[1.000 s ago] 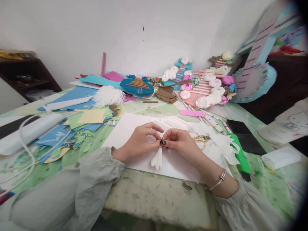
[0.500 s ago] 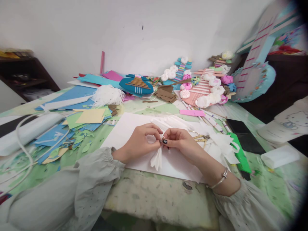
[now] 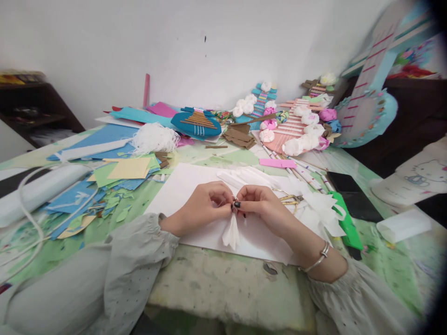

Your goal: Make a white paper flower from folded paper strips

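Note:
A pleated piece of white paper (image 3: 231, 235) hangs fanned out below my fingertips, over a large white sheet (image 3: 199, 237) on the table. My left hand (image 3: 207, 204) pinches its gathered top from the left. From the right, my right hand (image 3: 261, 204), with dark nails and a bracelet on the wrist, pinches the same spot, so the fingertips of both hands meet. What lies between the fingertips is partly hidden. Behind my hands lie white paper strips (image 3: 247, 177). Gold-handled scissors (image 3: 289, 199) rest just right of my right hand.
A green tool (image 3: 345, 221) and a black phone (image 3: 354, 195) lie at the right. Paper scraps (image 3: 129, 168) and a tangle of white string (image 3: 156, 138) are at the left. Decorated paper instruments (image 3: 196, 123) stand along the wall, with rolled sticks (image 3: 305, 177) before them.
The hanging white paper has swung slightly right and looks narrower. Both hands still pinch at the same place, with small finger shifts.

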The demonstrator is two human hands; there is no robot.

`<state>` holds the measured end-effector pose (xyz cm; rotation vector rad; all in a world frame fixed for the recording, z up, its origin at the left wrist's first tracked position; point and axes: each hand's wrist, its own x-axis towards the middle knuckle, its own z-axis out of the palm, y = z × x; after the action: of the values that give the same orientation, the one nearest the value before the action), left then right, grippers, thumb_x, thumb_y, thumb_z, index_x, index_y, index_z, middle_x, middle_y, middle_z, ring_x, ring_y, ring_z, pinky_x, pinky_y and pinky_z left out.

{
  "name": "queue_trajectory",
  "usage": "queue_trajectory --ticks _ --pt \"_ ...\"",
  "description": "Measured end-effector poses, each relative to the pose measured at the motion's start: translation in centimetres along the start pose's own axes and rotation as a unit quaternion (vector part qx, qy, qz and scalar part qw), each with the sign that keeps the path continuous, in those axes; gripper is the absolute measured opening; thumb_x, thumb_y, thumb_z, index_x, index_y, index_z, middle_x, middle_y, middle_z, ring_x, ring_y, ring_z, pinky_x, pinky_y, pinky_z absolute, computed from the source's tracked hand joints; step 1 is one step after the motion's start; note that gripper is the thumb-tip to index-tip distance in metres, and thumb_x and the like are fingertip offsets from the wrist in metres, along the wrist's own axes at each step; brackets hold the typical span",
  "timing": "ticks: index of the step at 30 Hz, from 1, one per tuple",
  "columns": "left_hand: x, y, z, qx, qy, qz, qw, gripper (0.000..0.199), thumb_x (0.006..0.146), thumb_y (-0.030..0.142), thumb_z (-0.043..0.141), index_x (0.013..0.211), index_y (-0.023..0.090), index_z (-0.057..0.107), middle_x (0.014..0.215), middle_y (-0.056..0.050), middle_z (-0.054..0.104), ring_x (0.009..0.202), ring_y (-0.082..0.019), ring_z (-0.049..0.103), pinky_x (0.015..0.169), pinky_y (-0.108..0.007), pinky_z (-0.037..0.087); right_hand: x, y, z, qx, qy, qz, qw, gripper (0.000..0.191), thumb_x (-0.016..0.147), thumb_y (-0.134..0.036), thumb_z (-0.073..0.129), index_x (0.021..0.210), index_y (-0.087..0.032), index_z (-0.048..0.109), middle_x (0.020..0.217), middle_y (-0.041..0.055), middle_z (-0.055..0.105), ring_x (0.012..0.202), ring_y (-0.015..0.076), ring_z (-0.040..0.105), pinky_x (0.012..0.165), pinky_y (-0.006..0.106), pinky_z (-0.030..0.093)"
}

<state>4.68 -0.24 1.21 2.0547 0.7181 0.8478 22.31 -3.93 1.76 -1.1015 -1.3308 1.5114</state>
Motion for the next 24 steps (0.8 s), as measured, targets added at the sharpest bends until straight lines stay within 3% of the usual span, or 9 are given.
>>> queue_trajectory --ticks 6,12,24 --pt "-0.19 0.20 0.02 0.051 0.007 0.092 0.994 0.011 0.071 0.007 0.056 0.071 0.015 0.063 0.083 -0.004 0.060 0.074 -0.012 0.057 0.067 -0.024 0.048 -0.08 0.04 -0.14 0.074 -0.008 0.030 0.997 0.010 0.062 -0.015 0.066 0.069 -0.014 0.058 0.060 0.0013 0.062 0.056 0.0110 0.057 0.055 0.023 0.039" --pt "-0.49 -0.13 -0.25 0.137 0.010 0.222 0.965 0.013 0.075 0.006 0.054 0.078 0.016 0.064 0.086 -0.005 0.060 0.077 -0.012 0.056 0.069 -0.024 0.047 -0.16 -0.11 -0.19 0.089 0.000 0.053 0.995 0.014 0.060 -0.015 0.070 0.068 -0.013 0.059 0.058 0.0010 0.063 0.057 0.0102 0.057 0.056 0.021 0.039" --pt "-0.13 0.23 -0.37 0.111 0.012 0.175 0.978 0.012 0.073 0.008 0.057 0.077 0.016 0.064 0.092 -0.007 0.060 0.086 -0.016 0.058 0.078 -0.029 0.048 -0.04 0.16 -0.41 0.008 0.031 -0.035 0.999 0.011 0.061 -0.013 0.068 0.067 -0.015 0.059 0.062 -0.0023 0.060 0.058 0.0085 0.054 0.056 0.021 0.040"
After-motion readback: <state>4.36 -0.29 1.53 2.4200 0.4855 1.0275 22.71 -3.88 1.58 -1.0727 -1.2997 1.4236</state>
